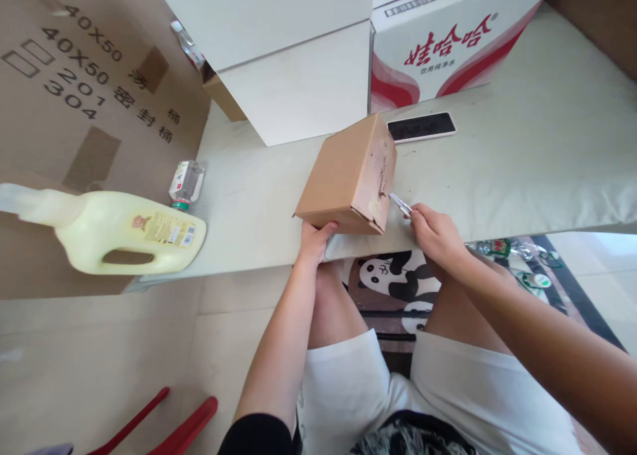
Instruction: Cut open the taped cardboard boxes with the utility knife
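A small brown cardboard box (334, 170) is tilted up on the pale covered table, its right side torn and scuffed. My left hand (316, 241) grips its near bottom edge, thumb on the near face and fingers hidden beneath. In my right hand (434, 232), closed fingers hold a small white utility knife (400, 205). The knife's tip points at the scuffed side and is very near it; whether they touch I cannot tell. Just behind the box lies a phone (422, 127), dark screen up.
White cartons (303, 87) and a red-and-white carton (442, 54) line the back of the pale table (522, 170). At left are a yellow jug (134, 233), a small clear bottle (187, 182) and a large brown carton (99, 110). Plastic bottles (535, 280) lie below at right.
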`<state>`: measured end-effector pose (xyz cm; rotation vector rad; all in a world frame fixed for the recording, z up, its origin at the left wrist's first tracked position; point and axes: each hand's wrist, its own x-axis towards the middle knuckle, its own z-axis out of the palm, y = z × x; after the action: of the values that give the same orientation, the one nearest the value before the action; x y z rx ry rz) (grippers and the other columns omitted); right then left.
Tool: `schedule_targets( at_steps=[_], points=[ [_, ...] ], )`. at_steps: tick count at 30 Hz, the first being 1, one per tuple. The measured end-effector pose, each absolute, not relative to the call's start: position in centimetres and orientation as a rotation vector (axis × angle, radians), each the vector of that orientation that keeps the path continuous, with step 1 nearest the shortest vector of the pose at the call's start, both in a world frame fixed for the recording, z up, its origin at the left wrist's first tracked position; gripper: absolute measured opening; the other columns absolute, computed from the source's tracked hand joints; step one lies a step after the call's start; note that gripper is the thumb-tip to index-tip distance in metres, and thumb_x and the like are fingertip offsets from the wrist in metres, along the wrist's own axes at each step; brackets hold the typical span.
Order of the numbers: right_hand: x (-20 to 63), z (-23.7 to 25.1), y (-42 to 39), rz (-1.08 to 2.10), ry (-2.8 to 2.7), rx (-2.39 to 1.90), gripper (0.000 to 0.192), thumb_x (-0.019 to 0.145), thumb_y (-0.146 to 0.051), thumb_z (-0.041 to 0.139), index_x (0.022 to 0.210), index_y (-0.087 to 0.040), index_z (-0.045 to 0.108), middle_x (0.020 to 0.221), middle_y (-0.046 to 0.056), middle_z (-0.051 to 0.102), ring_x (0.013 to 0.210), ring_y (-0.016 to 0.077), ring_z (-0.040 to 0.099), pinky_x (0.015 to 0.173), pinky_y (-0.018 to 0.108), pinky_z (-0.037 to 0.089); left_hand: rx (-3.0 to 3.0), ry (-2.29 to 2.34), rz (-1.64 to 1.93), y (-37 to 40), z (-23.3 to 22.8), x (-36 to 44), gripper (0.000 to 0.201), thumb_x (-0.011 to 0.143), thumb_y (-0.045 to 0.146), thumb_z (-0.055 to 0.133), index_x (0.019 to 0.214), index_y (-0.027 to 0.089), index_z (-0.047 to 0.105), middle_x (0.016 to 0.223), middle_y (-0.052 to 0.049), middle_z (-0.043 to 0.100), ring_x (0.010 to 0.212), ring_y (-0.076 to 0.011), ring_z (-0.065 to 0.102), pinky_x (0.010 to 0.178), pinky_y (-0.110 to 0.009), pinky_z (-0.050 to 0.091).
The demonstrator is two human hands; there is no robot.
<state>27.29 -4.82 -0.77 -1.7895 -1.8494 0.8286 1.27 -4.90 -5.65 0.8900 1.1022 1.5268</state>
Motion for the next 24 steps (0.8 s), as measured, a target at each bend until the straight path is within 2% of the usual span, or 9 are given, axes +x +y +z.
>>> schedule_targets(
  at_steps=[5, 10, 15, 24],
  points=[
    [28.4, -0.3, -3.3, 0.435, -2.026, -1.954, 0.032, 0.099, -0.039, 0.035, 0.092, -0.022, 0.061, 0.078, 0.01, 0.065, 0.062, 0.0208, 0.047, 0.059, 0.034, 0.023, 0.884, 1.098, 1.541, -4.9, -5.6, 1.3, 0.07, 0.044, 0.057, 0.096, 0.098, 0.019, 0.074, 0.099, -0.009, 0.08, 0.104, -0.0266, 0.074, 0.094, -0.037, 0.059],
    [29.4, -1.0, -1.6, 0.223, -2.187, -1.814, 0.038, 0.101, -0.036, 0.03, 0.092, -0.018, 0.063, 0.092, 0.016, 0.066, 0.079, 0.0265, 0.054, 0.067, 0.038, 0.027, 0.854, 1.073, 1.552, -4.8, -5.6, 1.4, 0.079, 0.043, 0.06, 0.096, 0.107, 0.02, 0.073, 0.099, -0.009, 0.08, 0.106, -0.0268, 0.074, 0.094, -0.036, 0.058],
    [29.2, -2.4, -1.6, 0.035, -2.288, -1.884, 0.034, 0.096, -0.035, 0.038, 0.099, -0.015, 0.066, 0.101, 0.019, 0.066, 0.095, 0.0325, 0.053, 0.076, 0.042, 0.03, 0.909, 1.096, 1.544, -4.8, -5.7, 1.4, 0.075, 0.044, 0.06, 0.095, 0.104, 0.019, 0.074, 0.097, -0.01, 0.08, 0.103, -0.0274, 0.074, 0.092, -0.036, 0.058],
    [29.7, -3.6, -1.6, 0.003, -2.246, -1.863, 0.026, 0.09, -0.03, 0.045, 0.093, -0.016, 0.067, 0.096, 0.016, 0.068, 0.094, 0.0309, 0.051, 0.078, 0.04, 0.029, 0.735, 1.019, 1.6, -4.7, -5.0, 1.6, 0.071, 0.039, 0.056, 0.098, 0.095, 0.018, 0.075, 0.094, -0.007, 0.081, 0.093, -0.0233, 0.076, 0.083, -0.03, 0.06]
  ],
)
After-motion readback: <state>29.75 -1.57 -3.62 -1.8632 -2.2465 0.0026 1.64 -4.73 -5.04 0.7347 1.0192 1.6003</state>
